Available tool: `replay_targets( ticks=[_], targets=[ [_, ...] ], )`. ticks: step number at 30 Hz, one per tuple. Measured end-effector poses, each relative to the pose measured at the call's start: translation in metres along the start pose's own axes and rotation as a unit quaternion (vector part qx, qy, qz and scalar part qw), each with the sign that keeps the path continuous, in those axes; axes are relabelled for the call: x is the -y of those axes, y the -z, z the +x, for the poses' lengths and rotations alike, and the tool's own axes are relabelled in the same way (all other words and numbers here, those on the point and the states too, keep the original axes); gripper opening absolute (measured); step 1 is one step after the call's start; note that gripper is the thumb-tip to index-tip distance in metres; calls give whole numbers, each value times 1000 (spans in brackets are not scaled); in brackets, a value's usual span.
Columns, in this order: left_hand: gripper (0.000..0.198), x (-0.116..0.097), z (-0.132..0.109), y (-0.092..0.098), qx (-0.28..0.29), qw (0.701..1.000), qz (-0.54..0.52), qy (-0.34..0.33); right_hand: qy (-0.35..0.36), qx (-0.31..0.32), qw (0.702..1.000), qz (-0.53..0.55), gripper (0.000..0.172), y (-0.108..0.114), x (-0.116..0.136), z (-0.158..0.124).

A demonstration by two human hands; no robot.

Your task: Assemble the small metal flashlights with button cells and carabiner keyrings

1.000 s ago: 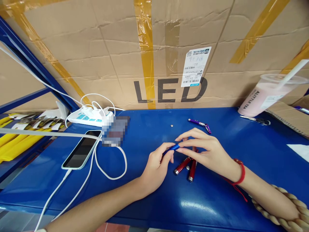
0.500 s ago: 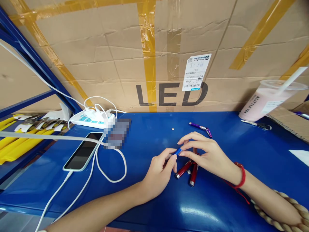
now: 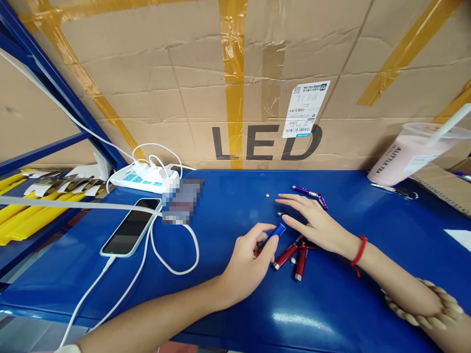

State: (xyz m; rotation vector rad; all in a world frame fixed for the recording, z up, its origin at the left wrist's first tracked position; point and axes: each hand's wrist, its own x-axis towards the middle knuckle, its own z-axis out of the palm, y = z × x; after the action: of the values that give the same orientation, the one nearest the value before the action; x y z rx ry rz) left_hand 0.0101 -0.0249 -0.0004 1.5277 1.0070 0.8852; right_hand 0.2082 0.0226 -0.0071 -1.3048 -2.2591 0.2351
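My left hand (image 3: 245, 262) is closed around a small blue metal tube (image 3: 278, 230), whose upper end points up and right from the fingers. My right hand (image 3: 321, 224) is spread palm down just to the right, fingers apart. Beneath its fingers lies a small dark piece with a shiny tip (image 3: 281, 214), partly hidden. Two red penlight-like tubes (image 3: 286, 256) with silver ends rest below that hand, their far ends close together. Between them is a button cell (image 3: 293, 260). Another small silver disc (image 3: 267, 195) lies farther back, left of a slim purple penlight (image 3: 308, 192) with a clip.
A phone (image 3: 131, 230) on a white cable and a power strip (image 3: 147, 180) occupy the left. A pixelated dark object (image 3: 184, 201) lies beside them. At the right back, a tilted drink cup (image 3: 408, 157) stands near keys (image 3: 403, 192). A large cardboard box (image 3: 191, 83) closes off the back.
My right hand has come off the blue tube and opened over the table. The tube stays in my left hand, more of it showing. The dark piece is now visible under my right fingers.
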Motion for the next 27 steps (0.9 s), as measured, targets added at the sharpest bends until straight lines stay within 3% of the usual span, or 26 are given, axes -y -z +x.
replay_targets(
  ticks=[18, 27],
  targets=[
    [23, 2, -1, -2, 10, 1000, 5, -28, 40, 95, 993, -58, 61, -21, -8, 12],
    [22, -1, -1, -1, 17, 1000, 3, -15, 54, 56, 991, -105, 56, -15, -4, 12]
  ],
)
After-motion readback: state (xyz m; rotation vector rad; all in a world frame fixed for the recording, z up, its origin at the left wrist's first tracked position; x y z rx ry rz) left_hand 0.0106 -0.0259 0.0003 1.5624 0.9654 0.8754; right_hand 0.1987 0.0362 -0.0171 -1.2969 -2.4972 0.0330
